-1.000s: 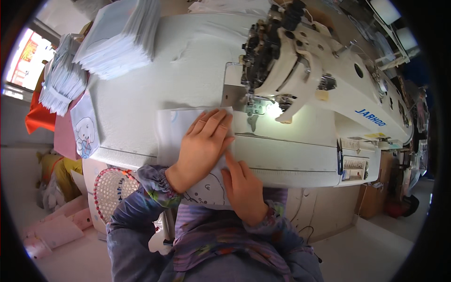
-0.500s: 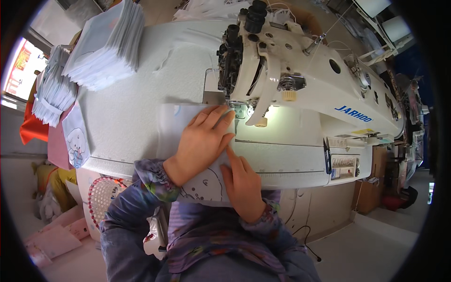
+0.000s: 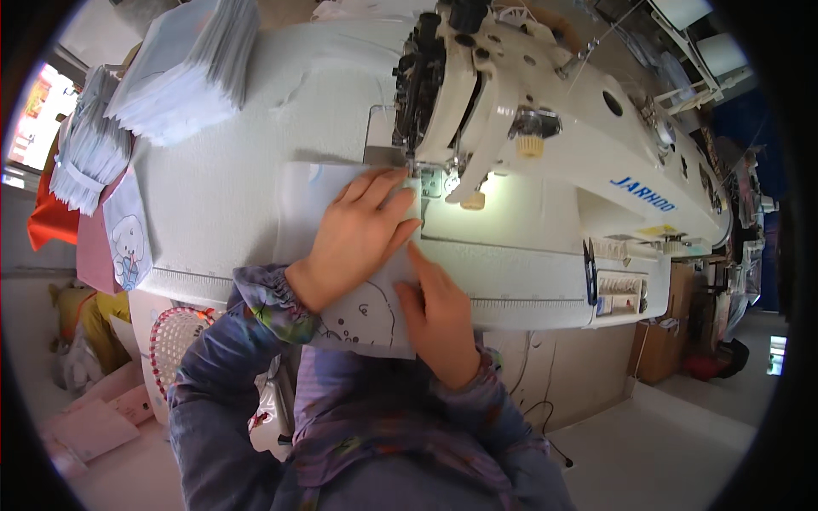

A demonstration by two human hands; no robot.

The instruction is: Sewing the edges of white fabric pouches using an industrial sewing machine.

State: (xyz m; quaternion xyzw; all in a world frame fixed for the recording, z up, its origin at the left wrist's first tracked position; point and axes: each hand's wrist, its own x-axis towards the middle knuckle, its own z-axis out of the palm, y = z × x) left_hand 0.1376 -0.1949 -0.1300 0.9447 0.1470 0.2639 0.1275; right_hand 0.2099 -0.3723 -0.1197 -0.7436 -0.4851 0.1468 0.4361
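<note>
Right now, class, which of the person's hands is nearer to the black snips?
Right. The right hand is at the right edge of the white cloth, left of the black snips; the left hand is farther left, on the cloth.

The camera is worn on the person's head, the left one of a side-by-side pair, and it peers steeply down over the torso (image 3: 409, 468) onto the worktop (image 3: 256, 111). It sits fairly near its subject: the left hand (image 3: 349, 234) and right hand (image 3: 443, 315) fall around the middle, with the sleeves (image 3: 213, 375) rising from below. Its fisheye lens sweeps wide, catching the sewing machine (image 3: 545, 128) at upper right, a cloth stack (image 3: 183, 77) at upper left and the floor (image 3: 656, 451) at lower right. The worktop's front edge bends, and black rounds off the corners.
</note>
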